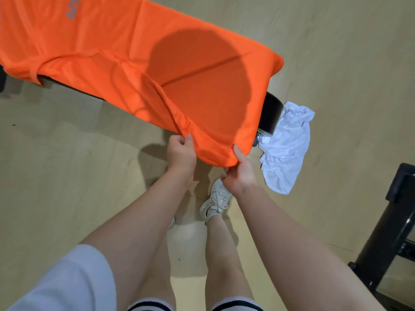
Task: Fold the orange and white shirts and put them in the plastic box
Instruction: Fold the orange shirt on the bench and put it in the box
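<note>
From the head view, the orange shirt (125, 63) lay spread over a dark bench (270, 114), covering nearly all of it, its near edge hanging off the bench's near side. The left hand (180, 153) pinched that hanging edge, fingers curled on the cloth. The right hand (239, 171) gripped the same edge just beside it, thumb on top of the fabric. The white shirt (285, 149) hung crumpled off the bench's right end, touching the orange shirt's corner. A white shoe (216, 199) stood on the wooden floor (336, 52) below the hands. A black stand (390, 232) was at the right.
</note>
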The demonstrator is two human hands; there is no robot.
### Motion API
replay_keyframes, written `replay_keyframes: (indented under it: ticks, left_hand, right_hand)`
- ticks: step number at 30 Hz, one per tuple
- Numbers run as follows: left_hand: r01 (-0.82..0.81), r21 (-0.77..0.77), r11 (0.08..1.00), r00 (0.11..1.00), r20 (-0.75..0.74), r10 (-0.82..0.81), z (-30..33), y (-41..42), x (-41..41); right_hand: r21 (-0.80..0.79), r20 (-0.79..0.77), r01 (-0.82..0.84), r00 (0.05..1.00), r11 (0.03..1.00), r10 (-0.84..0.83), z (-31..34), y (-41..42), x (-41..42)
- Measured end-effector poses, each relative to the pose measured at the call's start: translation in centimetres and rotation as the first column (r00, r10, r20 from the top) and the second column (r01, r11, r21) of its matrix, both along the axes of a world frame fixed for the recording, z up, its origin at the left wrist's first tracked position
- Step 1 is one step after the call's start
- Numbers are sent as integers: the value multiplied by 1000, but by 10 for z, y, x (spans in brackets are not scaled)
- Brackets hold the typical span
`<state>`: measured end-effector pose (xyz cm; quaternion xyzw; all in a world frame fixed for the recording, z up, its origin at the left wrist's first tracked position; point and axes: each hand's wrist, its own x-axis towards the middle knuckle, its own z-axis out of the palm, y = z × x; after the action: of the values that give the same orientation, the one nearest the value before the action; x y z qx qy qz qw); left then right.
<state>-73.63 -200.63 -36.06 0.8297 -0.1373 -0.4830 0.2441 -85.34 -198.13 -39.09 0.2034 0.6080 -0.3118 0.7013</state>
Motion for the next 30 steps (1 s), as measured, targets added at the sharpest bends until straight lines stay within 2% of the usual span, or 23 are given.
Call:
replay_keyframes:
  ticks: [4,8,11,13,14,15,16,17,18,20,22,25,26,28,30]
  left_hand:
    - [-48,38,998,997,-52,50,18,-12,-4]
    - [-33,9,999,983,-182,34,39,-34,-13]
    - [12,-41,999,918,-395,-27,48,-48,-22]
    - [151,-109,983,909,-376,-181,43,-50,-23]
    - [246,-139,959,916,-291,-277,39,-48,-21]
    - [356,-159,921,908,-173,-381,34,-46,-18]
    - [472,-152,869,875,-39,-482,28,-44,-14]
    - [573,-130,809,819,88,-566,23,-42,-10]
    - [651,-106,752,755,192,-627,18,-40,-6]
    - [755,-62,652,632,333,-700,11,-38,0]
    - [834,-15,552,511,401,-760,3,-36,2]
    - [908,76,411,352,392,-850,-4,-32,3]
    - [917,111,382,317,378,-870,-4,-31,3]
    - [924,175,339,260,359,-896,-6,-29,2]
    - [923,214,319,231,354,-906,-7,-29,0]
  right_hand:
    - [4,72,-35,997,999,35,28,-2,-10]
    - [98,-119,-51,991,994,63,52,-17,-20]
    - [46,-156,198,969,979,-189,62,-36,-29]
    - [-1,-219,263,941,965,-257,61,-40,-33]
    - [-11,-302,188,936,982,-183,58,-39,-34]
    - [-15,-432,15,902,1000,-20,52,-36,-33]
    - [-2,-585,-207,794,978,166,45,-33,-32]
    - [4,-712,-416,637,909,295,39,-30,-29]
    - [-5,-784,-576,510,818,355,33,-30,-27]
    - [-11,-835,-734,380,679,397,25,-37,-22]
    - [24,-845,-752,337,658,416,20,-47,-22]
    - [34,-826,-723,368,690,427,13,-51,-28]
    - [0,-805,-719,412,695,426,11,-49,-33]
    - [-143,-733,-686,557,713,389,14,-42,-45]
    - [-288,-658,-632,677,720,331,20,-36,-57]
